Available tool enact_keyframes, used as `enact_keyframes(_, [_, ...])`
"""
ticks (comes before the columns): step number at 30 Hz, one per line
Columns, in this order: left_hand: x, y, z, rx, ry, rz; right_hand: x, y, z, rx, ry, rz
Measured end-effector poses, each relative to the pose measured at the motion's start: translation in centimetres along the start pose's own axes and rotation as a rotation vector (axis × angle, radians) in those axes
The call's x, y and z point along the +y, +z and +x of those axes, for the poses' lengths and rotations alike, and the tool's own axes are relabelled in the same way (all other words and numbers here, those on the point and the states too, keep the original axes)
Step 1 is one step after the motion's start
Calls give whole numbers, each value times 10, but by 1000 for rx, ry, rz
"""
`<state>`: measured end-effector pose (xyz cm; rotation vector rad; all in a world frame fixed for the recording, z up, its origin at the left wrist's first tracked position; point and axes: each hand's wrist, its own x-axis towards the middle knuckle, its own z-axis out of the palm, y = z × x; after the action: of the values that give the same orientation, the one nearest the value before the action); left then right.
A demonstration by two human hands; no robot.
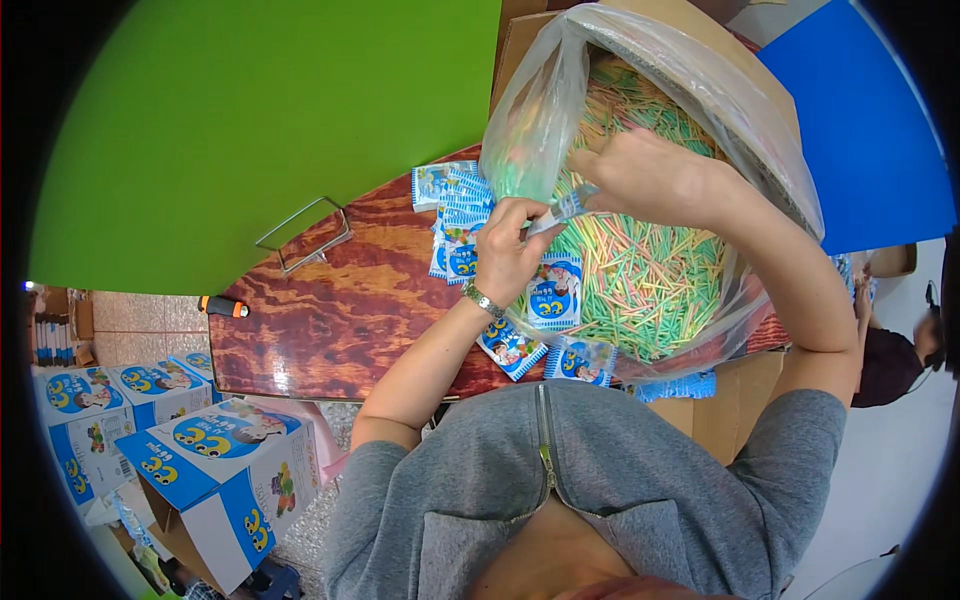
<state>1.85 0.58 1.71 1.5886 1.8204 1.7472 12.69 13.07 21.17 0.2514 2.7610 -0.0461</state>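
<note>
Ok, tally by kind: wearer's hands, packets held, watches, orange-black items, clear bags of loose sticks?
Left hand and right hand: 2
Held packet: 1
Watch: 1
Orange-black item: 1
Clear bag of sticks: 1
Total: 6

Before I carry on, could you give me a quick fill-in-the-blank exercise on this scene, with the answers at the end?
1. The left hand grips a small packet, and a metal band circles its ____.
2. The right hand is over thin sticks in a see-through ____ bag.
3. The large panel at the picture's upper left is coloured ____.
4. The grey top has a metal ____ down its front.

Missing words: wrist; plastic; green; zipper.
</note>
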Motion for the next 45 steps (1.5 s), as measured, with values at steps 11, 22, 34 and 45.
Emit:
enact_keyframes(11, [-34, -32, -40, -66, -481, -677, 18, 114, 7, 434, 19, 563])
enact_keyframes(22, [-72, -62, -82, -31, -417, 278, -6, 188, 28, 351, 39, 246])
enact_keyframes(34, [16, -17, -30, -331, -268, -140, 0, 146, -4, 858, -38, 200])
enact_keyframes(45, [-8, 14, -11, -377, -418, -383, 5, 125, -14, 566, 61, 806])
